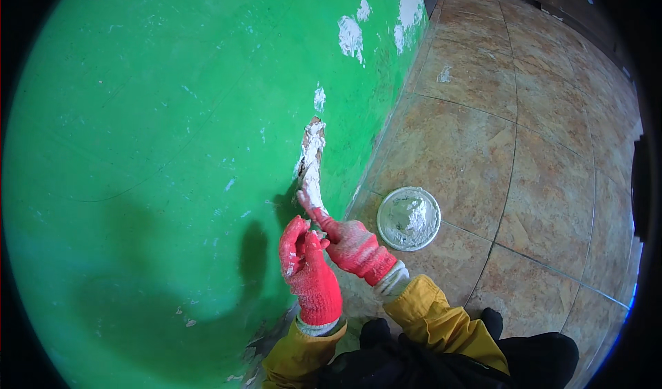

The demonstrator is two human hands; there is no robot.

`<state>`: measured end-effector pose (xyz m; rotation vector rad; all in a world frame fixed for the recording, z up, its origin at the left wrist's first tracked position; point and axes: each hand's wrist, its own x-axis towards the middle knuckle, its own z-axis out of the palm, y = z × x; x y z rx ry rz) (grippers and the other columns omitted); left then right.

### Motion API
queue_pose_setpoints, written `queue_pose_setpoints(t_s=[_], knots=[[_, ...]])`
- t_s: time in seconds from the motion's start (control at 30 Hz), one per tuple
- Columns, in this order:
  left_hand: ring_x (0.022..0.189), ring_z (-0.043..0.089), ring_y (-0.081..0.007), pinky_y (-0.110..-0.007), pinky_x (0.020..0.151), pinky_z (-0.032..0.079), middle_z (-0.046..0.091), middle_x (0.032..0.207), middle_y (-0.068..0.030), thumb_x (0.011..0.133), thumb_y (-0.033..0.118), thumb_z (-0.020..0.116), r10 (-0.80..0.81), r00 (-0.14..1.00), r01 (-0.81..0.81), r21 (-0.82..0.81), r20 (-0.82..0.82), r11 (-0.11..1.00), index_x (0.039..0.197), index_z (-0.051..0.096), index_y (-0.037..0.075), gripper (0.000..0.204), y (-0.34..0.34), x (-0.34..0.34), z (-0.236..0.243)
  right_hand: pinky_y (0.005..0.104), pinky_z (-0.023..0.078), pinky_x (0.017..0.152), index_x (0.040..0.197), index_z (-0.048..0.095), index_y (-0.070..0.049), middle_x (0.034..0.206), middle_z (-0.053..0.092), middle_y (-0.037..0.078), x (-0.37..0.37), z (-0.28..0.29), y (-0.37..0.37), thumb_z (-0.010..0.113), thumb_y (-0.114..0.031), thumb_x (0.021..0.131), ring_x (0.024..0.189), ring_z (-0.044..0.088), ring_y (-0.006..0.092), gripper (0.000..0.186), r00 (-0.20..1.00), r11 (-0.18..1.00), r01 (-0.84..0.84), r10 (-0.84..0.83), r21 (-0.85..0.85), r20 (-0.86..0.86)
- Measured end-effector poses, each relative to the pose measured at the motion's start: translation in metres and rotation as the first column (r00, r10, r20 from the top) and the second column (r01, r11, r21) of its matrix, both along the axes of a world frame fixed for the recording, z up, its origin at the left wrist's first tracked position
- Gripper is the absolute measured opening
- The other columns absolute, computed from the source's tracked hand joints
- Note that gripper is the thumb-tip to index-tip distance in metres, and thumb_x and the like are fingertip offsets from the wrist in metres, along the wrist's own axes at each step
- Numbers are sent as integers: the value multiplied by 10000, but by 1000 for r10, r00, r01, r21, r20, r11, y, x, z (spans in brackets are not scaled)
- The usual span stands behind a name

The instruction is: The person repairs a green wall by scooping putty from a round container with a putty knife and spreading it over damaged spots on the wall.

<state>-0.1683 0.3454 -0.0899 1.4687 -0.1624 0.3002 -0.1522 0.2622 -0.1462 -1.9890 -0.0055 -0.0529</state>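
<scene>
On the green wall (pixel 207 113) a long gouge (pixel 314 147) is partly filled with white putty, and brownish material shows along its edge. My right hand (pixel 358 247), in a red glove smeared with white, stretches its index finger to the lower end of this putty. Its other fingers are folded, and what they may hold is hidden. Just below and left, my left hand (pixel 312 278), in a matching red glove, is held up with curled fingers. A small greyish bit shows between the two hands; I cannot tell what it is.
A round tub (pixel 409 218) with white putty inside stands on the brown tiled floor (pixel 538 278), right of my hands. More white patches (pixel 350 37) mark the wall farther up. The wall meets the floor beside the tub. My dark-clad knees (pixel 538 358) are at the bottom.
</scene>
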Motion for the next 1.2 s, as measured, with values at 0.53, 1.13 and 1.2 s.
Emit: queue_pose_setpoints(t_s=[0.53,1.13,1.2], knots=[[1016,527,-146,-281,908,428,544,1166,-86,915,48,530,64,998,-62,158,-9,986,1210,514,-4,301,44,-1,-20,354,477,674,1410,333,-72,806,588,159,9,38,36,593,-68,776,737,602,260,686,947,902,276,-314,332,67],[1114,482,-190,-327,975,377,485,1229,-115,935,120,489,-95,981,74,-123,-171,990,1303,402,-28,406,50,-15,-15,388,492,701,1420,312,-78,903,593,252,-4,35,47,553,-78,779,811,612,395,685,959,945,148,-209,291,190],[1108,482,-194,-328,974,377,483,1225,-117,931,124,496,-84,981,77,-44,-174,996,1299,406,-29,408,45,-19,-14,406,491,709,1440,273,-111,944,597,259,-16,35,43,541,-94,796,825,611,405,697,964,924,174,-231,340,134]])
